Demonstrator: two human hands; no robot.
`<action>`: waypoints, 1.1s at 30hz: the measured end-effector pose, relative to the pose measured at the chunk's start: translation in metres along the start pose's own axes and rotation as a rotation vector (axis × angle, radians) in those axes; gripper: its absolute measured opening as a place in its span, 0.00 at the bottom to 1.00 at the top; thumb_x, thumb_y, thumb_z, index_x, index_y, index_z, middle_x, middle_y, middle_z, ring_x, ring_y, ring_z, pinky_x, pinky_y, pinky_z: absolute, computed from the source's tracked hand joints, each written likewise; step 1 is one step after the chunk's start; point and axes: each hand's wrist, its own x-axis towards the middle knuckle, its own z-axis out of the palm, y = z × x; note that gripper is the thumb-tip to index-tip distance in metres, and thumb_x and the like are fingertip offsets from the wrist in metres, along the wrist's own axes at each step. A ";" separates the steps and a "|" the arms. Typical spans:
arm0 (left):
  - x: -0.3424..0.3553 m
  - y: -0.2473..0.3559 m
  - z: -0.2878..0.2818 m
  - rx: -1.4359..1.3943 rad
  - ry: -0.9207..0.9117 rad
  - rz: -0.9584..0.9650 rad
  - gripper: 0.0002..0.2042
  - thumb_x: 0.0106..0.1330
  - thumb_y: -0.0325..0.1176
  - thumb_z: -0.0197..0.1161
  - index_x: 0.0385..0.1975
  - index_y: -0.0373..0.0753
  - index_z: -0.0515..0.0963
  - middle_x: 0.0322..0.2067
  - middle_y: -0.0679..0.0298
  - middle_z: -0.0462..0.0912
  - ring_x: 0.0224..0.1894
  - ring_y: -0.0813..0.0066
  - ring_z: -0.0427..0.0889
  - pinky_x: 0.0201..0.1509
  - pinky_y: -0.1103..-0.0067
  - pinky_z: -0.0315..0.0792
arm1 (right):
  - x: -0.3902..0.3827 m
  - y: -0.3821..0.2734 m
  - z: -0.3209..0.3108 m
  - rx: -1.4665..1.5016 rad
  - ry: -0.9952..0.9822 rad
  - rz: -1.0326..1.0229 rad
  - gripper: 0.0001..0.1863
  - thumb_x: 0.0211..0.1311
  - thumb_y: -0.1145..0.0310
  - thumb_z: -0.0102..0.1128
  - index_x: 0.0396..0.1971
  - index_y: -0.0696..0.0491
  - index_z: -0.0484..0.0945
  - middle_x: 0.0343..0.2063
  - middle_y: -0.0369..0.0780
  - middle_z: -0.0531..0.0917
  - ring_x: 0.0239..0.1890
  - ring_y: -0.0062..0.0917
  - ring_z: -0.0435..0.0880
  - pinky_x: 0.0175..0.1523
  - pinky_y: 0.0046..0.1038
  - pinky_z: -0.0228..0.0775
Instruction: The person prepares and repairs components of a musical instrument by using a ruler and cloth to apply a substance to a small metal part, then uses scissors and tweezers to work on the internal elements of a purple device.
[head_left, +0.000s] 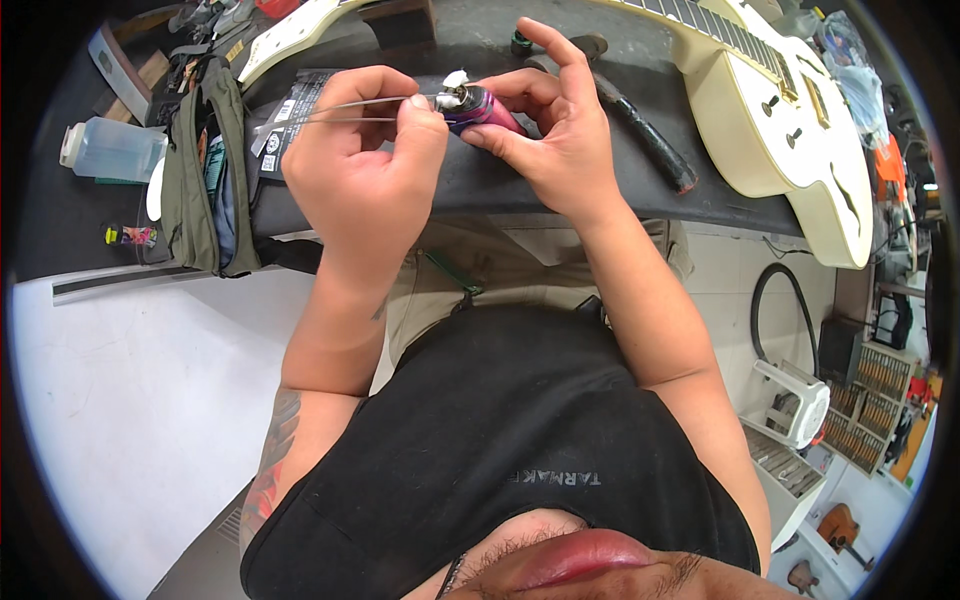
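Note:
My left hand [365, 170] is closed in a pinch round a pair of long metal tweezers [340, 120], whose joined end sticks out to the left. The tweezers' tips reach tufts of white cotton [455, 79] at the top of a small device; whether they grip the cotton is hard to make out. That device, a purple and pink vape [492, 110] with a dark metal top, lies tilted in my right hand [555, 135]. Thumb and fingers of the right hand hold its body, while one finger is raised away from it. Both hands are above the dark bench mat.
A cream hollow-body guitar [735, 115] lies at the right of the bench, beside a black hammer-like tool [645, 135]. On the left are an olive pouch [195, 180], a clear bottle [115, 150] and a black printed packet [268, 165]. Another cream guitar part [290, 38] lies behind.

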 end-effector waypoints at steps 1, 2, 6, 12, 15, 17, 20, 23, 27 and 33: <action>0.000 0.000 -0.001 -0.001 -0.002 0.000 0.06 0.76 0.20 0.67 0.49 0.28 0.83 0.37 0.58 0.91 0.38 0.73 0.93 0.42 0.79 0.86 | 0.000 0.000 0.000 -0.028 -0.002 -0.009 0.56 0.60 0.79 0.86 0.83 0.56 0.56 0.51 0.44 0.92 0.53 0.27 0.92 0.65 0.32 0.84; 0.001 0.000 -0.002 -0.021 -0.003 -0.011 0.06 0.76 0.19 0.67 0.49 0.28 0.83 0.37 0.58 0.91 0.38 0.73 0.93 0.43 0.79 0.86 | -0.001 0.000 -0.001 -0.029 0.000 -0.009 0.56 0.60 0.79 0.86 0.83 0.56 0.56 0.51 0.44 0.92 0.53 0.27 0.92 0.65 0.32 0.84; 0.003 0.001 0.004 -0.174 0.098 -0.034 0.04 0.68 0.22 0.72 0.40 0.32 0.86 0.30 0.67 0.89 0.31 0.82 0.88 0.37 0.82 0.81 | -0.001 0.001 0.000 -0.040 -0.007 -0.017 0.56 0.60 0.78 0.87 0.83 0.56 0.57 0.50 0.43 0.93 0.52 0.26 0.92 0.64 0.31 0.84; 0.005 0.002 0.004 -0.197 0.105 -0.031 0.04 0.68 0.22 0.72 0.40 0.32 0.86 0.30 0.67 0.89 0.31 0.83 0.88 0.36 0.82 0.80 | 0.000 -0.001 0.000 -0.059 -0.006 -0.008 0.56 0.60 0.78 0.86 0.83 0.57 0.57 0.50 0.43 0.93 0.52 0.26 0.92 0.64 0.32 0.84; 0.006 -0.001 0.003 -0.148 0.063 -0.040 0.04 0.68 0.22 0.72 0.40 0.32 0.86 0.30 0.66 0.89 0.31 0.83 0.88 0.36 0.83 0.80 | -0.001 -0.002 0.001 -0.049 -0.003 -0.006 0.56 0.60 0.79 0.86 0.83 0.57 0.57 0.50 0.43 0.92 0.52 0.27 0.92 0.64 0.32 0.84; 0.004 -0.003 0.003 -0.144 0.069 -0.031 0.04 0.68 0.22 0.72 0.40 0.32 0.86 0.30 0.66 0.89 0.31 0.82 0.88 0.36 0.82 0.80 | -0.001 -0.002 0.000 -0.040 0.003 0.010 0.55 0.60 0.79 0.86 0.83 0.57 0.57 0.50 0.43 0.92 0.52 0.27 0.92 0.65 0.32 0.84; 0.004 -0.003 0.002 -0.138 0.078 -0.025 0.04 0.67 0.22 0.72 0.39 0.33 0.86 0.30 0.66 0.89 0.30 0.82 0.88 0.36 0.82 0.80 | 0.000 -0.003 0.000 -0.099 -0.007 -0.011 0.55 0.60 0.79 0.86 0.83 0.57 0.57 0.50 0.43 0.92 0.52 0.27 0.92 0.65 0.32 0.84; 0.004 -0.004 0.002 -0.142 0.075 -0.020 0.04 0.67 0.22 0.72 0.39 0.33 0.86 0.30 0.66 0.89 0.30 0.82 0.87 0.35 0.82 0.80 | 0.000 -0.001 0.000 -0.079 -0.005 0.001 0.55 0.60 0.79 0.86 0.83 0.57 0.57 0.50 0.43 0.92 0.52 0.27 0.92 0.65 0.32 0.84; 0.004 -0.005 0.002 -0.132 0.077 -0.009 0.04 0.67 0.22 0.72 0.39 0.33 0.86 0.30 0.66 0.89 0.30 0.82 0.87 0.35 0.82 0.80 | 0.000 0.000 -0.001 -0.054 -0.010 -0.004 0.55 0.60 0.77 0.87 0.83 0.57 0.58 0.50 0.43 0.92 0.52 0.27 0.92 0.64 0.32 0.84; 0.004 -0.003 0.003 -0.169 0.066 -0.075 0.04 0.68 0.22 0.72 0.39 0.33 0.86 0.29 0.67 0.89 0.30 0.83 0.87 0.35 0.83 0.79 | -0.001 -0.001 -0.001 -0.075 -0.006 -0.010 0.56 0.60 0.77 0.87 0.83 0.56 0.58 0.50 0.43 0.92 0.52 0.27 0.93 0.64 0.32 0.84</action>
